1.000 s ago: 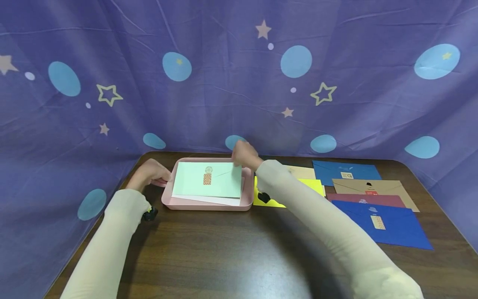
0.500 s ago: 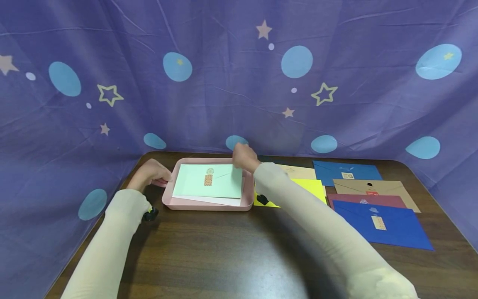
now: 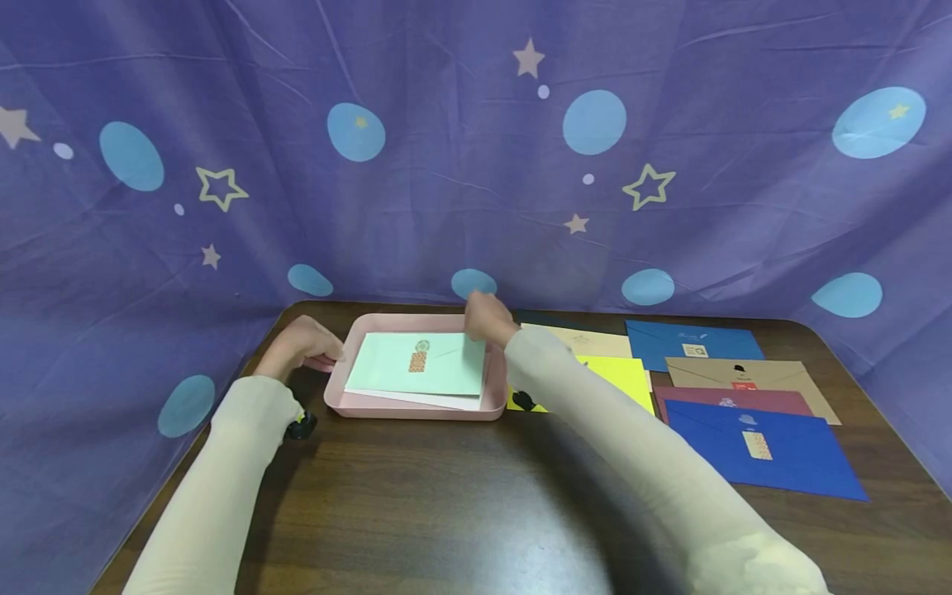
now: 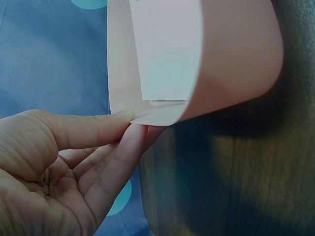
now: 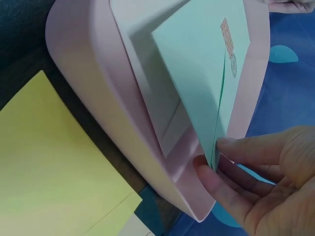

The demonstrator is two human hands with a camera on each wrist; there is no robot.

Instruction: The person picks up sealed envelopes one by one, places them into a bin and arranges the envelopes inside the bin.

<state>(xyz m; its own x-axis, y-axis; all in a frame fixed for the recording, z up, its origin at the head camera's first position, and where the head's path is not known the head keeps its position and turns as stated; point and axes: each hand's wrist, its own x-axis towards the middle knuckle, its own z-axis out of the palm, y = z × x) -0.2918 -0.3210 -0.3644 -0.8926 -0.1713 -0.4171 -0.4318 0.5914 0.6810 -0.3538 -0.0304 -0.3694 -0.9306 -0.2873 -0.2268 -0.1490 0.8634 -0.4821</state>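
A pale green envelope (image 3: 446,373) with a patterned sticker lies over a white envelope (image 3: 402,397) inside the pink tray (image 3: 416,411). My right hand (image 3: 487,317) pinches the green envelope's far right corner between thumb and fingers. In the right wrist view that envelope (image 5: 197,64) is tilted, its held corner raised above the white envelope (image 5: 152,93). My left hand (image 3: 303,343) pinches the tray's left rim, thumb on top and fingers beneath, as the left wrist view shows.
Right of the tray lie a yellow envelope (image 3: 621,378) and a cream one (image 3: 595,341). Farther right are a teal-blue envelope (image 3: 658,347), a brown one (image 3: 788,377), a maroon one (image 3: 692,397) and a royal blue one (image 3: 796,454). A patterned curtain (image 3: 416,223) hangs behind the table (image 3: 416,496).
The green envelope has come down and slightly nearer within the tray, with my right hand still on its corner. My left hand keeps its hold on the rim.
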